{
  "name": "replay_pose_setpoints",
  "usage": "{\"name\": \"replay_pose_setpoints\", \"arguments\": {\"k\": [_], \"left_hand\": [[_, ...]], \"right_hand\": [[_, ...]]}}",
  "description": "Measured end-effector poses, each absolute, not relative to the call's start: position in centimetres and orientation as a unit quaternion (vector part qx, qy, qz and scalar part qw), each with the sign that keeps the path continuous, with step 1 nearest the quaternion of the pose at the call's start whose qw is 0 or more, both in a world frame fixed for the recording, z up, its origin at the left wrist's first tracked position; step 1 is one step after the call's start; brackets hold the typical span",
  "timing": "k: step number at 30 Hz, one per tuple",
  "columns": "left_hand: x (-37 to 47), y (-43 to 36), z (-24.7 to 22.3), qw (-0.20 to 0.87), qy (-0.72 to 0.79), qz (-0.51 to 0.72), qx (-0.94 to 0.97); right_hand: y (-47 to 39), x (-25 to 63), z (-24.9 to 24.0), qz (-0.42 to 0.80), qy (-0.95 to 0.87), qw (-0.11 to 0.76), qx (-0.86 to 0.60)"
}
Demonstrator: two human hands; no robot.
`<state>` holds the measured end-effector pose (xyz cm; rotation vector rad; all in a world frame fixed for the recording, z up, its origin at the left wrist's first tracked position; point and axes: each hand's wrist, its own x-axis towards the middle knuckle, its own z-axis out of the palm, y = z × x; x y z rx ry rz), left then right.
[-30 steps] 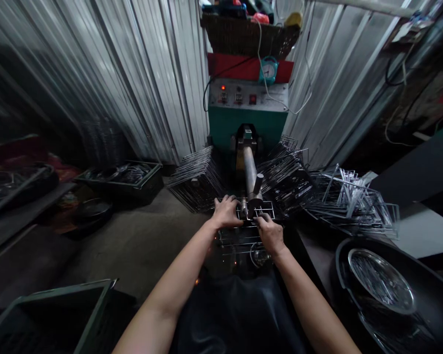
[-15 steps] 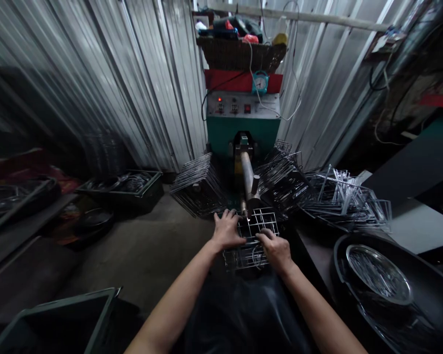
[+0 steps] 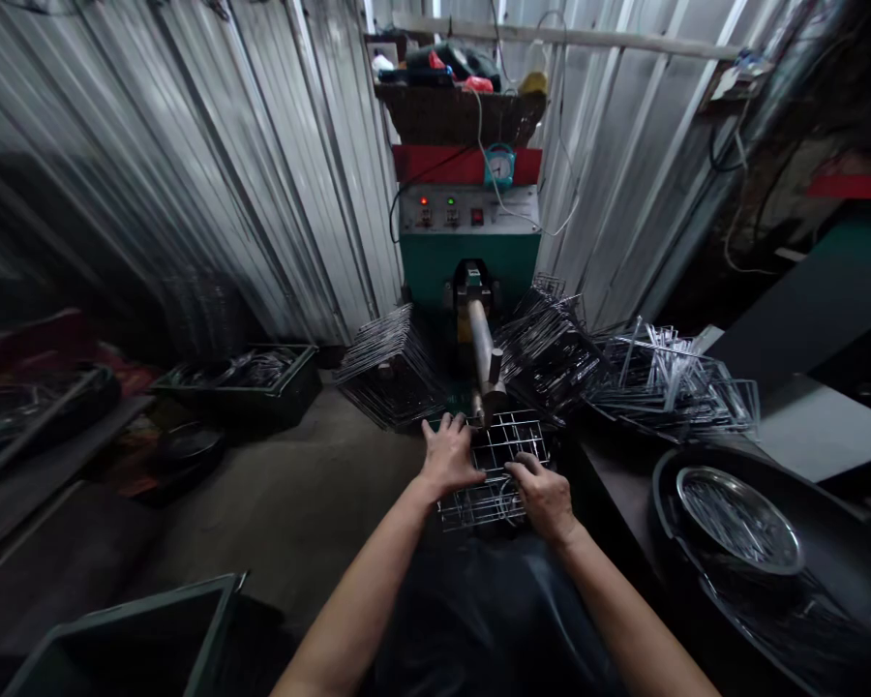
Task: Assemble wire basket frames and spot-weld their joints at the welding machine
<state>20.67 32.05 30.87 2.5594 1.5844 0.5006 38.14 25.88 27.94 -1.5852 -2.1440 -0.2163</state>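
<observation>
Fingers of left hand (image 3: 450,457) and right hand (image 3: 544,496) curled over silver wire grid basket (image 3: 495,471), gripping it below grey steel welder arm (image 3: 481,353). Judged mid-run: stacked wire frames (image 3: 396,363) on both sides.

I count one wire basket (image 3: 504,455) under my two hands, two green crates, one clock (image 3: 501,166)

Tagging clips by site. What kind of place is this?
Probably a small metal workshop making wire racks. A green machine with indicator lights stands against corrugated sheet walls, stacks of wire frames flank it, and both hands hold a wire basket at its arm.
</observation>
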Motion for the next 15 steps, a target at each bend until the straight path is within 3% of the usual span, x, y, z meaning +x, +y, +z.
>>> {"name": "replay_pose_setpoints", "arguments": {"k": [3, 7, 11, 15], "left_hand": [[20.8, 32.2, 31.1, 0.057, 0.52, 0.161, 0.837], [18.9, 32.1, 30.6, 0.123, 0.484, 0.188, 0.846], [15.1, 31.4, 27.0, 0.262, 0.492, 0.312, 0.769], [14.0, 30.5, 22.5, 0.404, 0.466, 0.405, 0.675]], "right_hand": [[25.3, 38.3, 28.2, 0.007, -0.747, 0.334, -0.574], [22.7, 39.5, 26.6, 0.211, -0.609, 0.504, -0.575], [20.0, 41.5, 21.9, 0.477, -0.343, 0.567, -0.578], [19.4, 43.0, 19.3, 0.601, -0.144, 0.588, -0.522]]}}
